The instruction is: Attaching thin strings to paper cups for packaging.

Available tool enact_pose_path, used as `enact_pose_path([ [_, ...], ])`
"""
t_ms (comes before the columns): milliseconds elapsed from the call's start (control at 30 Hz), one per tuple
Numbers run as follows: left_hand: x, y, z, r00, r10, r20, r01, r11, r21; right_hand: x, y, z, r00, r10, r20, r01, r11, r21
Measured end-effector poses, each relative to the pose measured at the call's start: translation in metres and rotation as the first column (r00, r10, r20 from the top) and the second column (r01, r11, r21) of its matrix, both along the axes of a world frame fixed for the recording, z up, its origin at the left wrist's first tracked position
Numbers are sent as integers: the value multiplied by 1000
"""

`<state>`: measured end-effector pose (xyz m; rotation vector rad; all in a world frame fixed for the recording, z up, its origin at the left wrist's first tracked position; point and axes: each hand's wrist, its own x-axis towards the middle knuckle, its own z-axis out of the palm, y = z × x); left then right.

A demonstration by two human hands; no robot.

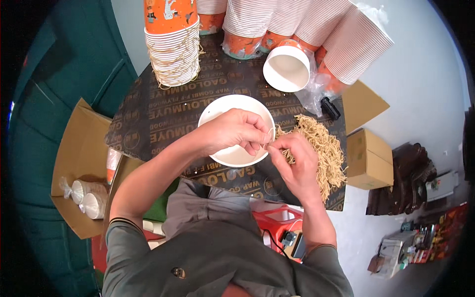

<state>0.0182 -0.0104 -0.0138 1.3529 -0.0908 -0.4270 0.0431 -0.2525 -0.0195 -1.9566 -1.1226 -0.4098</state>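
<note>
A round white paper bucket sits mouth up on the dark table, close in front of me. Over its opening is my left hand, its thumb and fingers pinched on a thin tan string at the right side of the rim. My right hand meets it there, thumb and forefinger closed on the same string. The fingers hide most of the string and the spot on the rim beneath. Beside and behind my right hand lies a loose pile of tan strings, reaching the table's right edge.
Nested orange-and-white buckets with strings hanging from them stand at the far left of the printed plywood table. Several wrapped bucket stacks line the back. One bucket lies tipped near a black object. Cardboard boxes flank the table.
</note>
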Motion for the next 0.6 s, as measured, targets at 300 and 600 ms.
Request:
enact_pose_path([
  [300, 0, -7, -13, 1000, 3, 17, -2, 996, -85, 1, -7, 1, 986, 64, 153, -52, 995, -82],
  [600, -8, -15, -6, 936, 152, 316, -173, 984, 37, 9, 2, -6, 825, -24, -565, 61, 997, 47],
])
